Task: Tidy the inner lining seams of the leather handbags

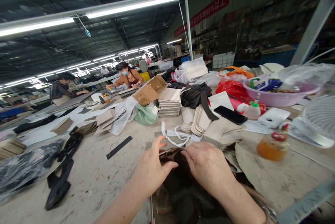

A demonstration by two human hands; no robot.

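A dark brown bag-like piece (193, 196), its opening edge toward the far side, lies at the front of the table below my hands. At the left of that edge is my left hand (150, 170), open, with its thumb and fingers apart. My right hand (210, 166) has its fingers closed on the edge a little to the right; the fingertips are partly hidden. White straps (178, 134) lie just beyond the hands. Olive-grey fabric (231, 154) spreads out beside my right wrist.
Stacked beige panels (169, 103), black strips (195, 94) and a phone (230, 115) lie behind. To the right are a glue jar (272, 147), a white fan (320, 115) and a purple basin (277, 100). Black straps (60, 171) lie left. Co-workers (129, 77) stand farther back.
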